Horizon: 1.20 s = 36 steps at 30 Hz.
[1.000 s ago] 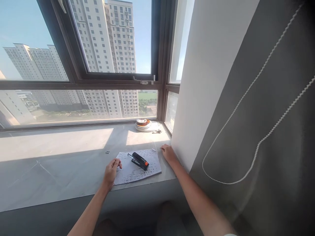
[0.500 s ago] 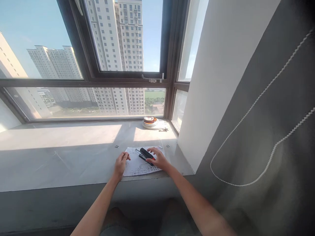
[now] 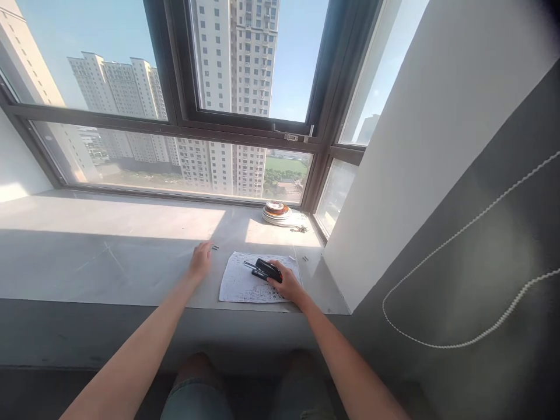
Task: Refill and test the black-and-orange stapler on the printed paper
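On the windowsill, my right hand (image 3: 286,283) is wrapped around the rear of a black stapler (image 3: 268,269), whose top is swung up from its base. A thin metal part of it sticks out to the left. Under the stapler lies a white sheet of paper (image 3: 238,286) with dark writing. Left of the paper, my left hand (image 3: 201,259) has its fingers partly extended, with the tips beside two small staple strips (image 3: 215,248). No object shows in that hand, though its palm side is hidden.
More small staple strips (image 3: 305,258) lie right of the paper, and a small white piece (image 3: 292,258) is at its upper corner. A stack of plates (image 3: 276,213) stands near the window corner, with keys (image 3: 300,229) alongside. A beaded cord (image 3: 437,346) hangs at right.
My left hand has left the paper's edge and moved left and away from me, to the staple strips. My right hand has closed more firmly around the stapler. The view has tilted.
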{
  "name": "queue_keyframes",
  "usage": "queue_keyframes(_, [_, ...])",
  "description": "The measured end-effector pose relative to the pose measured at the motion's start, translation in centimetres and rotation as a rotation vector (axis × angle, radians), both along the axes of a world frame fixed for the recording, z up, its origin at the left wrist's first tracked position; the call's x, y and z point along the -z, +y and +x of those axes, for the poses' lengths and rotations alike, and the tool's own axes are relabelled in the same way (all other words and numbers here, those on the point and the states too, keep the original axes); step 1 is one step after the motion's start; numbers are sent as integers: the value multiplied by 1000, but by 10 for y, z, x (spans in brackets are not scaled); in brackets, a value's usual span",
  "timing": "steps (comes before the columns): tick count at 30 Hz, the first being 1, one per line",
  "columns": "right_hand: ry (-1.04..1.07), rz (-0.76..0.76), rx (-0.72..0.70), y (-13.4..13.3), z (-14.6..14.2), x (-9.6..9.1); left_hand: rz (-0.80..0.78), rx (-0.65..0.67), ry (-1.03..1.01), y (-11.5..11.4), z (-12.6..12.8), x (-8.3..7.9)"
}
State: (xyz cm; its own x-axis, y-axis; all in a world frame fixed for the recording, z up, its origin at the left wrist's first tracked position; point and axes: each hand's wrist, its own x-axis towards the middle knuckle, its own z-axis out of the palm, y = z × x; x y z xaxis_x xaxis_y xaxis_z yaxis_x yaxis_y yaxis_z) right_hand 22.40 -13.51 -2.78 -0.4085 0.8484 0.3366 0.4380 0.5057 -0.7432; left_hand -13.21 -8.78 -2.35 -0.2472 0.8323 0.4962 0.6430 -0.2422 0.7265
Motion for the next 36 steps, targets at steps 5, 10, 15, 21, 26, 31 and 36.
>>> queue_keyframes(5, [12,-6,13,1,3,5,-82,35,222,24,-10,21])
queue_keyframes(10, [6,-44,6,2,5,3,-78,28,326,19,-9,29])
queue_keyframes(15, [5,-64,-4,2,7,3,-36,-6,326,8,-3,16])
queue_keyframes(21, [18,-63,-10,1,7,1,-35,127,-117,-14,32,4])
queue_keyframes(26, [36,-55,-18,1,6,-4,-229,316,-605,-38,68,-2])
queue_keyframes(31, [39,-46,-17,0,6,-3,-293,492,-474,-48,81,-14])
queue_keyframes(36, [49,-51,-32,1,6,-2,-126,464,37,-33,85,-18])
